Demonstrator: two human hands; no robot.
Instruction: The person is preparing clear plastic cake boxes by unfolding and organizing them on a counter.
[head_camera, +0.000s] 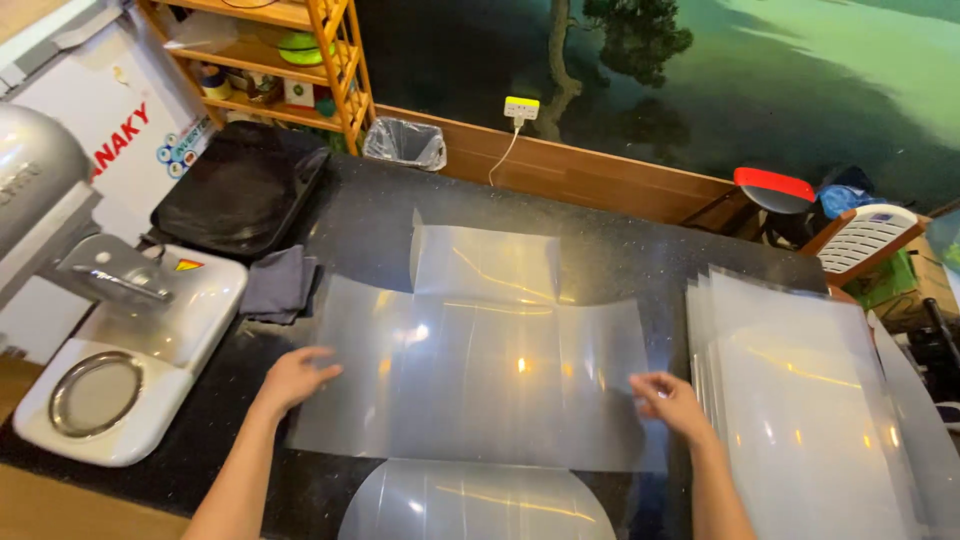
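Clear plastic sheet (480, 370) flat on the black countertop (620, 250), cross-shaped, with one flap toward the wall and a rounded flap at the near edge. Left hand (295, 377) pressing on the sheet's left edge, fingers spread and flat, gripping nothing. Right hand (672, 402) on the right edge, fingertips curled at the rim; pinching or just resting, cannot tell. Just right, a stack of clear sheets (800, 420). Off left, a folded grey cloth (278, 284), a black tray (240, 185), a white sealing machine (130, 345).
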